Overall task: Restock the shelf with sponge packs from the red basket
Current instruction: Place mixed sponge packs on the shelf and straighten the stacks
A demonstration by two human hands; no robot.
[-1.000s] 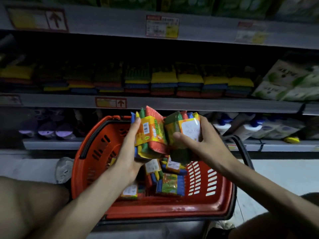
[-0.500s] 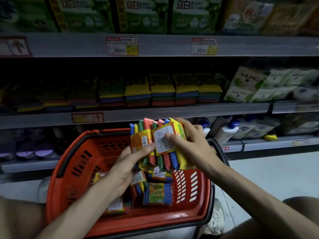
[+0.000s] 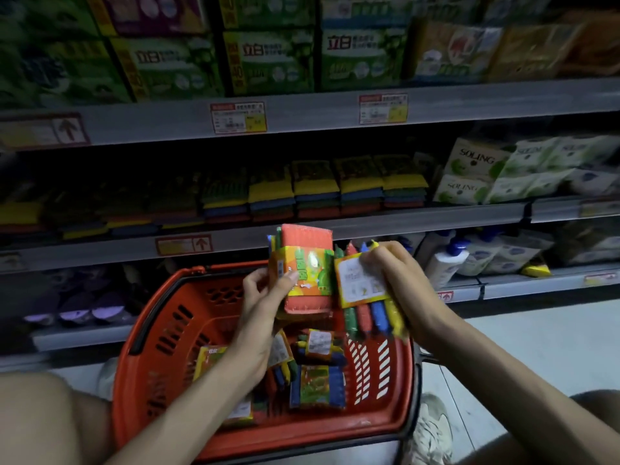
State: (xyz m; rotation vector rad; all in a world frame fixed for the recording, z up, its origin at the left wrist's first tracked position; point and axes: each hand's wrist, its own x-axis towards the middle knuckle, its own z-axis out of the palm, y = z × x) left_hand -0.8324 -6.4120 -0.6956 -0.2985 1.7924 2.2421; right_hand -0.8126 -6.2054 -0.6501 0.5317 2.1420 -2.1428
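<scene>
Above the red basket [image 3: 157, 333], both hands are holding sponge packs side by side, the two packs touching.

Left hand [image 3: 260, 307] is gripping the orange-faced pack [image 3: 307, 273]: thumb pressing on its glossy paper band, other fingers curling round the left edge. That pack is standing upright, its flat, rough scouring face turned to the camera, rectangular with rounded corners.

Right hand [image 3: 401, 280] is clamping the second pack [image 3: 370, 313] from the right, fingers curling over its top and its white printed label. Four slim sponges are showing edge-on below the label, green, red, blue and yellow, wrapped in shiny film.

Basket is sitting below the hands, hard moulded plastic with slotted walls. More packs [image 3: 317, 385] are lying jumbled in its bottom, some label up.

Behind, on the middle shelf [image 3: 419, 218], stacked sponge packs [image 3: 315, 193] are lying flat in neat rows, layered yellow, blue, green and red. Right of them, soft white pouches [image 3: 476, 172] with green print are leaning together.

Green cartons [image 3: 268, 58] are filling the top shelf; paper price tags [image 3: 238, 117] are sitting on its grey edge. White bottles [image 3: 446, 263] with blue caps are standing on the bottom shelf, beyond the right hand.
</scene>
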